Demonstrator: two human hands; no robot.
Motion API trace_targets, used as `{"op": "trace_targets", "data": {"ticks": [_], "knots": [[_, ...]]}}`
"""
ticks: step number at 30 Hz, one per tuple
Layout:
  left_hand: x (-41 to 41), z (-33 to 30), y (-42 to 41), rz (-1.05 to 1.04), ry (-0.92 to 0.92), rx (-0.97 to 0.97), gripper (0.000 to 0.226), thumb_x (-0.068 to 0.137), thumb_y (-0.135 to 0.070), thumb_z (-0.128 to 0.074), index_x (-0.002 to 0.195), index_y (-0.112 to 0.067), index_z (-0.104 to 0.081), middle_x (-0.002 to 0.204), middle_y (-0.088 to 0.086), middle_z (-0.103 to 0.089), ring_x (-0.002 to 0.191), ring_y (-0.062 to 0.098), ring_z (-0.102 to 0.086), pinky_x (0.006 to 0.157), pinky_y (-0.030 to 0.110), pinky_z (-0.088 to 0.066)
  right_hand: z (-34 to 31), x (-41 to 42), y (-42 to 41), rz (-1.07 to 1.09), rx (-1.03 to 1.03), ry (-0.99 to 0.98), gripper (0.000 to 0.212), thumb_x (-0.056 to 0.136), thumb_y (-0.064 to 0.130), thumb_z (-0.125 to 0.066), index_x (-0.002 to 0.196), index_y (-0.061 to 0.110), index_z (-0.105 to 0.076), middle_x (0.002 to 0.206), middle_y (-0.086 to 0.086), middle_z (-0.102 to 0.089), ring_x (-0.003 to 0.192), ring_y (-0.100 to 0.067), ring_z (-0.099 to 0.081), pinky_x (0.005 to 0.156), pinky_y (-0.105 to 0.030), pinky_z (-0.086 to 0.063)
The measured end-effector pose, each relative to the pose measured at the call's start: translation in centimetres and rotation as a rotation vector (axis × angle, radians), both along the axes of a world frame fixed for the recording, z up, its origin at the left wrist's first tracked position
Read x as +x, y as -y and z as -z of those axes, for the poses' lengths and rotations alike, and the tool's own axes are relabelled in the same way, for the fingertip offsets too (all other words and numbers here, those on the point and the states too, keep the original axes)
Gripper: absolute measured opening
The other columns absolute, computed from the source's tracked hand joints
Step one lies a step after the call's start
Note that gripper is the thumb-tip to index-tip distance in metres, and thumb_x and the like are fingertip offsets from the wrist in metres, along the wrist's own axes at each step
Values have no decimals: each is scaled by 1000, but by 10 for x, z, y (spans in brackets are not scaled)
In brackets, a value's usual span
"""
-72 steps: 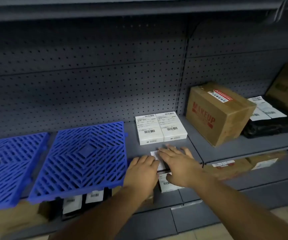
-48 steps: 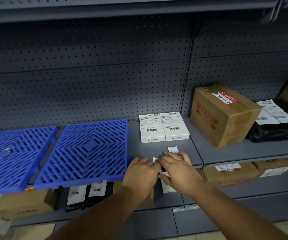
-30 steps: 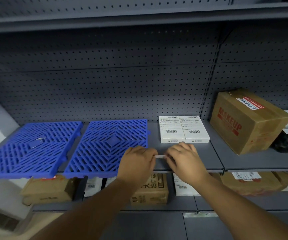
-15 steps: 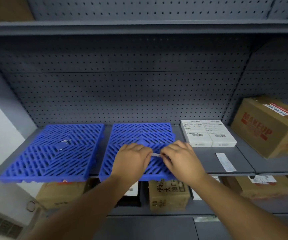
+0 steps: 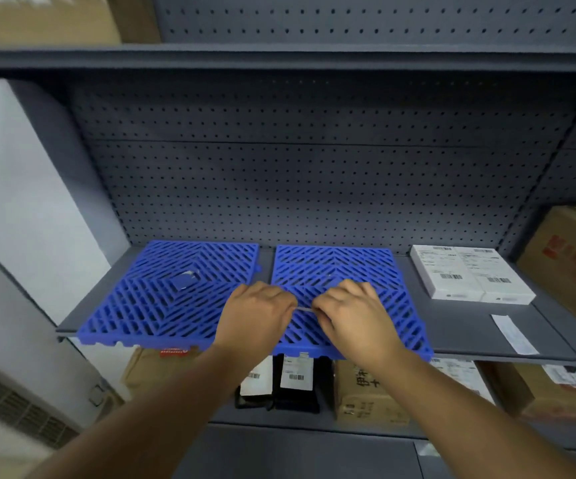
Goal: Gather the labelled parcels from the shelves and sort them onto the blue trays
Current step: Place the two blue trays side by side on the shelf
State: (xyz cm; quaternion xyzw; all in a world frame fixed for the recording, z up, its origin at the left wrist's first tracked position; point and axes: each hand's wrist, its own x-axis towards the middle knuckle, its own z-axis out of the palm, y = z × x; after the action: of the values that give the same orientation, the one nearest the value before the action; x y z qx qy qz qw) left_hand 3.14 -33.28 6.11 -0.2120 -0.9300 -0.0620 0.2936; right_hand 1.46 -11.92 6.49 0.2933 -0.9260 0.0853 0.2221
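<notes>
Blue lattice trays [image 5: 182,295], grey pegboard shelf [image 5: 314,188], white barcoded boxes [image 5: 469,276].

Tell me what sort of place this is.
Probably a parcel stockroom or sorting area: grey pegboard-backed shelving, white boxes with barcode shipping labels, labelled cardboard cartons on the shelf below, and blue slatted trays laid out for sorting.

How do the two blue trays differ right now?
The left tray has a small scrap of pale residue near its centre; the right tray shows none. Both hands, left hand and right hand, hover over the right tray's front part, pinching a thin white strip between them; the left tray has only the left hand's edge over its front right corner. Shared: same blue lattice pattern, lying flat, side by side on one shelf.
</notes>
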Motion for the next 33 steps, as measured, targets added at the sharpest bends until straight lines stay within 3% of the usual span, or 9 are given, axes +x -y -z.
{"op": "trace_targets", "data": {"ticks": [4,9,14,18,29,33], "knots": [[4,-8,20,-92,29,1,18,98,-32,-57,88,-27,-71,78,-7,-68,78,22,-63,73,37,-49,-3,-8,23,-26,-34,-3,9,95,31,-65,92,26,-71,84,10,-66,91,-21,-55,83,-36,-37],[15,-16,48,-167,50,-26,9,88,-21,-79,83,-23,-71,79,-3,-70,81,26,-65,70,40,-52,-5,-11,58,-68,-65,4,2,91,28,-70,91,27,-72,84,11,-66,90,-21,-54,80,-33,-28],[20,-12,82,-191,14,-11,8,88,-22,-80,84,-22,-74,78,-4,-71,81,26,-66,70,40,-53,-5,-8,93,-85,-33,20,4,90,30,-71,92,27,-72,86,10,-67,92,-20,-54,81,-33,-29],[18,-5,114,-193,10,-32,8,94,-27,-69,87,-25,-73,79,-6,-71,83,22,-65,71,38,-51,-2,-6,123,-75,-30,32,4,90,30,-71,92,27,-72,86,12,-67,92,-20,-54,80,-33,-33],[16,17,216,-58,34,-71,17,74,-18,-85,85,-29,-78,76,-10,-72,79,21,-65,69,35,-51,22,19,223,99,-76,-3,7,82,22,-78,81,26,-73,73,12,-66,84,-20,-56,74,-33,-29],[15,28,240,-10,25,-52,21,70,-17,-89,85,-28,-79,78,-12,-73,80,20,-66,69,34,-51,33,25,246,132,-57,4,11,79,19,-79,75,26,-71,71,11,-65,82,-20,-55,72,-32,-37]]}}
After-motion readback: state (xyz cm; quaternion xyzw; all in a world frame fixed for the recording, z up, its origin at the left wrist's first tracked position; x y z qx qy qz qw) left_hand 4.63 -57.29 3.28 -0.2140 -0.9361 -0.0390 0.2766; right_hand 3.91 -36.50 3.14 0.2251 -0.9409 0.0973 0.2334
